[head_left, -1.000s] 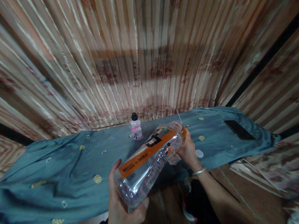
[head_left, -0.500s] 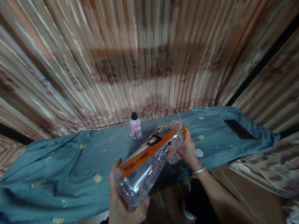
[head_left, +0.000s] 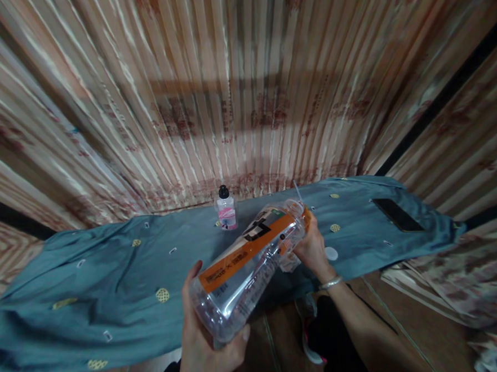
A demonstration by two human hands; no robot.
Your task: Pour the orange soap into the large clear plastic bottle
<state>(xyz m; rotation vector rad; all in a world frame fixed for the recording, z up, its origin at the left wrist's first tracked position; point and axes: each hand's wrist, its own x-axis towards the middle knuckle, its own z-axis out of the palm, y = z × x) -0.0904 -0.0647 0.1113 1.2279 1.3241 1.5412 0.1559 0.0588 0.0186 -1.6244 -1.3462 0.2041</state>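
Observation:
A large clear plastic bottle (head_left: 246,258) with an orange and white label lies tilted between my hands, its base low on the left and its narrower end up on the right. My left hand (head_left: 215,337) is closed round the base, thumb on the near side. At the narrow end, my right hand (head_left: 312,246) is closed on a clear plastic container (head_left: 289,256) with orange print, partly hidden by the bottle and fingers. A thin pale stick or straw (head_left: 297,190) sticks up there. Behind the bottle stands a small clear bottle (head_left: 226,212) with a black cap and pink label.
A teal cloth (head_left: 112,282) with yellow prints covers the long surface. A white round disc (head_left: 331,254) lies right of my right hand, and a black phone-like slab (head_left: 395,215) farther right. Pleated curtains (head_left: 244,108) hang behind; dark poles (head_left: 435,98) run along the sides.
Almost nothing differs. Both hands keep their hold, and the large bottle appears rolled very slightly. The small bottle has not moved.

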